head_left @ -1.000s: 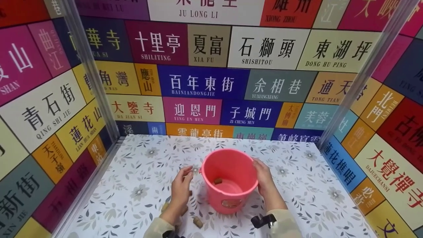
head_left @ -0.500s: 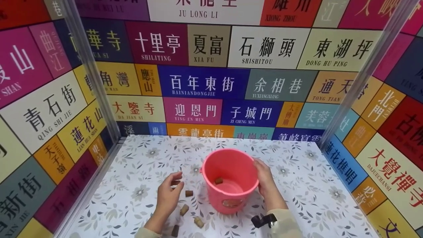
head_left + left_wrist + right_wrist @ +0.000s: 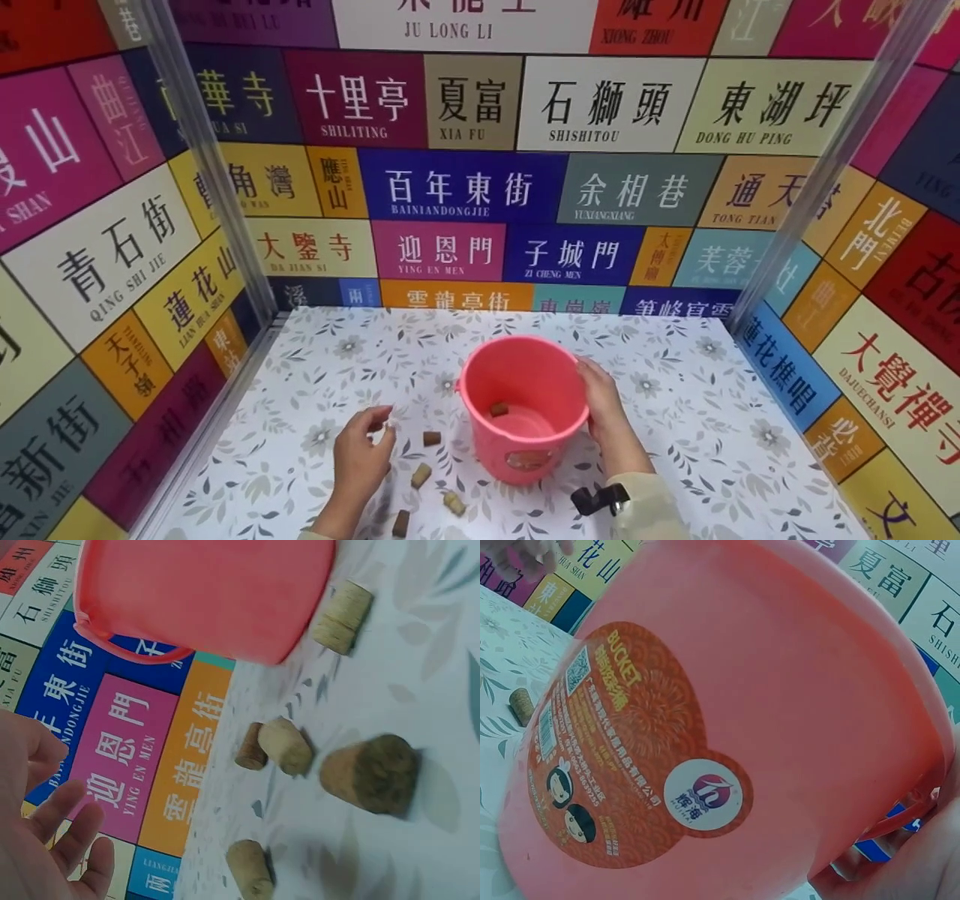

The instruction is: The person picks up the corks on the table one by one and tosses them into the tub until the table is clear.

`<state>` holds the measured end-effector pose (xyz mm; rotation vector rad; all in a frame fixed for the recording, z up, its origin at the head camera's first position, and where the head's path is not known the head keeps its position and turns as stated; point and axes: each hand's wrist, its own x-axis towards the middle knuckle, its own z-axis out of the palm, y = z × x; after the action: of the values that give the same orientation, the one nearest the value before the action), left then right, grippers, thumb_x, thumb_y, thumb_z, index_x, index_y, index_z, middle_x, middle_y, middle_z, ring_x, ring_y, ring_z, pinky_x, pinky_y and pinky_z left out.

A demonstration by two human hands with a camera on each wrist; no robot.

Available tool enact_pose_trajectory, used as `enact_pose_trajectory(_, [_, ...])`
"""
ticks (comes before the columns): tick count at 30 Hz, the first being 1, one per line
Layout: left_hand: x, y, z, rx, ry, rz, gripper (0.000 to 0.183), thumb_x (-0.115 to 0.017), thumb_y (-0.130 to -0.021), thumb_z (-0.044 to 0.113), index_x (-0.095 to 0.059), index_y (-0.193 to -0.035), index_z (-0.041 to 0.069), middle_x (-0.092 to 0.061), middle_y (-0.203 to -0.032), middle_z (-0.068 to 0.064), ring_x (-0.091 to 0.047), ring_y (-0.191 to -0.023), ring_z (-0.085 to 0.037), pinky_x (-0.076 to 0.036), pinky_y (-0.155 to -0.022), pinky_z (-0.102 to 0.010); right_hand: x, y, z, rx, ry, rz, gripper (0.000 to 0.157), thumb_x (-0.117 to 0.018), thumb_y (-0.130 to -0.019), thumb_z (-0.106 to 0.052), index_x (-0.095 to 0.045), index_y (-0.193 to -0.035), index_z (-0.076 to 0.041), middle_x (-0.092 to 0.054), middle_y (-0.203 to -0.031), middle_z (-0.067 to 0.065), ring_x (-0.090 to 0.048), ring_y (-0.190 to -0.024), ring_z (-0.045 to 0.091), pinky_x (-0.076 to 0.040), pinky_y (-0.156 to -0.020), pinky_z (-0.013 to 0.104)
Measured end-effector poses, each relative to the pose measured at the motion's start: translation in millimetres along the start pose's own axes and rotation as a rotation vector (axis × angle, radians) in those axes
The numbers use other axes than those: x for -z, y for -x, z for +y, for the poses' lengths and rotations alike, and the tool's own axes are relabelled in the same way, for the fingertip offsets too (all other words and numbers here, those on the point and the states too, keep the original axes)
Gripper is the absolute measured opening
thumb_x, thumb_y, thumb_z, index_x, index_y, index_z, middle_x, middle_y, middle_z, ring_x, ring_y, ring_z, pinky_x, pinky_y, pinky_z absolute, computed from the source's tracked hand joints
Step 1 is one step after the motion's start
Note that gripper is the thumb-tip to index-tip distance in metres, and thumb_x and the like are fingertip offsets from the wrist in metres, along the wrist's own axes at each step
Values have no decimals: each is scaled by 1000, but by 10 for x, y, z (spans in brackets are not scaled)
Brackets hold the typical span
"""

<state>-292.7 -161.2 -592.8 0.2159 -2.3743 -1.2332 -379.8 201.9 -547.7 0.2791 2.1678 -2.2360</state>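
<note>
A pink plastic bucket (image 3: 517,450) stands upright on the table, with one brown cork (image 3: 499,409) lying inside it. My right hand (image 3: 604,397) grips the bucket's right side near the rim; in the right wrist view its fingers (image 3: 922,855) are by the handle. My left hand (image 3: 364,457) is left of the bucket, fingers loosely bent, and no object shows in it in the left wrist view. Between hand and bucket lie several loose corks, among them a dark brown cork (image 3: 432,438), a pale cork (image 3: 453,502) and a large dark-ended cork (image 3: 371,774).
A white table (image 3: 720,420) with a grey leaf pattern carries everything. Panels of coloured name signs (image 3: 461,187) enclose it at the back and both sides, joined by clear corner strips. A black strap (image 3: 600,499) sits at the right wrist.
My left hand has moved left, away from the bucket, uncovering the corks on the table. The right hand and the bucket have stayed nearly in place.
</note>
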Motion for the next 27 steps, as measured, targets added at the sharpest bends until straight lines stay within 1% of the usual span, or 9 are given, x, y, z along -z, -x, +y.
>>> enact_pose_trajectory(2, [-20, 35, -58, 53, -41, -10, 30, -74, -87, 7, -77, -116, 12, -75, -109, -7, -71, -103, -26, -58, -90, -46, -4, -2, 11, -7, 3, 1, 47, -43, -113, -27, -55, -153, -7, -59, -153, 20, -60, -136, 30, -55, -110, 39])
enact_pose_trajectory(4, [-34, 63, -106, 92, -75, -23, 30, -74, -86, 7, -77, -115, 11, -74, -108, -8, -70, -103, -28, -57, -91, -47, -7, 4, 19, -18, 3, 0, 47, -43, -113, -27, -53, -155, -7, -57, -155, 20, -58, -139, 31, -53, -113, 40])
enact_pose_trajectory(8, [-65, 84, -192, 147, -127, -64, 30, -77, -84, 9, -77, -114, 9, -72, -108, -11, -67, -102, -29, -55, -90, -48, -7, 17, 18, -17, -13, 5, 49, -43, -113, -27, -51, -157, -6, -54, -158, 22, -55, -143, 35, -50, -118, 45])
enact_pose_trajectory(12, [-70, 86, -251, 206, -174, -98, 31, -80, -83, 10, -78, -114, 8, -71, -110, -13, -66, -100, -30, -53, -89, -50, -2, 19, -3, -16, -22, -7, 50, -43, -113, -29, -49, -158, -6, -52, -159, 22, -53, -145, 37, -46, -121, 48])
enact_pose_trajectory(16, [-77, 95, -296, 266, -196, -136, 34, -77, -81, 9, -77, -115, 7, -70, -112, -14, -65, -101, -30, -52, -89, -50, 9, 18, -15, -19, -29, -11, 49, -44, -113, -29, -51, -157, -7, -53, -158, 20, -54, -145, 36, -47, -120, 49])
enact_pose_trajectory(17, [-80, 98, -305, 275, -196, -147, 35, -77, -81, 9, -76, -116, 7, -69, -113, -14, -65, -102, -30, -52, -89, -50, 14, 21, -16, -17, -28, -12, 49, -44, -113, -29, -51, -156, -7, -54, -158, 20, -54, -144, 36, -47, -120, 49])
enact_pose_trajectory(20, [-90, 108, -333, 266, -197, -168, 35, -75, -80, 9, -76, -115, 7, -69, -113, -15, -65, -100, -30, -52, -89, -50, 37, 30, -15, -17, -25, -20, 50, -42, -113, -30, -51, -157, -8, -54, -158, 20, -55, -144, 35, -48, -119, 47])
enact_pose_trajectory(24, [-109, 116, -382, 246, -208, -195, 34, -74, -78, 9, -78, -112, 7, -69, -107, -14, -63, -91, -27, -52, -87, -49, 55, 38, -17, -28, -21, -23, 51, -42, -114, -33, -50, -158, -10, -55, -158, 19, -56, -143, 34, -50, -118, 46])
enact_pose_trajectory(27, [-133, 119, -415, 268, -214, -230, 35, -73, -77, 9, -78, -112, 7, -68, -105, -13, -62, -88, -25, -52, -85, -48, 55, 37, -17, -30, -21, -26, 51, -43, -113, -34, -51, -158, -10, -55, -158, 19, -56, -143, 33, -50, -118, 46])
